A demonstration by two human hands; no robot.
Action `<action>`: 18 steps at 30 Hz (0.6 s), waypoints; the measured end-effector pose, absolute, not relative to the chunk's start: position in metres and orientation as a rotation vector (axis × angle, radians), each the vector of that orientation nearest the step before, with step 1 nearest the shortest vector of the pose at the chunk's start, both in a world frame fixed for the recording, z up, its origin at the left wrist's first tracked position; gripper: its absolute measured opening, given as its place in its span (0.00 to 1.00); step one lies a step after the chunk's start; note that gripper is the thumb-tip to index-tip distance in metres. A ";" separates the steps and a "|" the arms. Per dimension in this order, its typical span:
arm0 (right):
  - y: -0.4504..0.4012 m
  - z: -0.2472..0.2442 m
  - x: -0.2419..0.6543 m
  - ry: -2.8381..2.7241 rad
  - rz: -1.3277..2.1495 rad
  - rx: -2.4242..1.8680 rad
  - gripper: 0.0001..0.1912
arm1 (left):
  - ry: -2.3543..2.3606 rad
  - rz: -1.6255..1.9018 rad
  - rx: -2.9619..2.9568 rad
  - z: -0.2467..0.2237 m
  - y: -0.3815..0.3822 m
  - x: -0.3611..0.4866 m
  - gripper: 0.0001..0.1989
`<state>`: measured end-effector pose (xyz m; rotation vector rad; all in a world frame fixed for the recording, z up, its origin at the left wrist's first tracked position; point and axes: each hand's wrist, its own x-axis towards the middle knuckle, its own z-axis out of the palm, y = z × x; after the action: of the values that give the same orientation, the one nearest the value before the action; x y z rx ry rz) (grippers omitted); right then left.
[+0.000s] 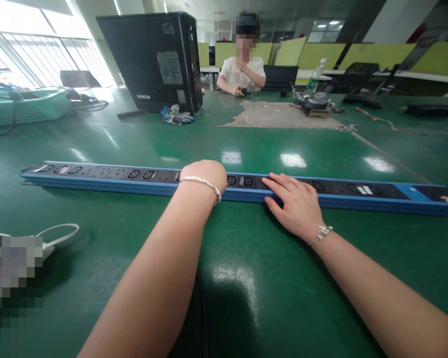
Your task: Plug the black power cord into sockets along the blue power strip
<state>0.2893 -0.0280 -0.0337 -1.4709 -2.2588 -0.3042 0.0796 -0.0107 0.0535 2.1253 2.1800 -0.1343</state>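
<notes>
As L hand (205, 173) curls (grip unclear), R hand (298, 205) lies splayed on ridged-blue strip (242, 194).

Passage open behind power strip (242, 194); computer tower (145, 62), glove (176, 116) obstruct farther back, left.

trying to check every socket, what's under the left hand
The left hand covers part of the blue power strip; sockets show on both sides. Whatever lies directly beneath is hidden, as are the fingertips, so I can't tell if they hold anything.

One power strip (243, 194), two bracelets (199, 181) (323, 231), one computer tower (145, 62).
</notes>
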 end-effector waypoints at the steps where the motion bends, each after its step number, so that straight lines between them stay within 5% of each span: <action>1: -0.028 -0.034 0.289 -2.258 -0.297 -1.472 0.22 | 2.191 -0.135 2.118 0.053 -0.010 0.079 0.15; 18: -0.029 -0.034 0.288 -2.249 -0.292 -1.484 0.21 | 2.264 -0.219 2.097 0.055 -0.006 0.079 0.15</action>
<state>0.2880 -0.0291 -0.0345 -1.4838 -2.2486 -0.2915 0.0786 -0.0062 0.0553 2.0967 2.2642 -0.2194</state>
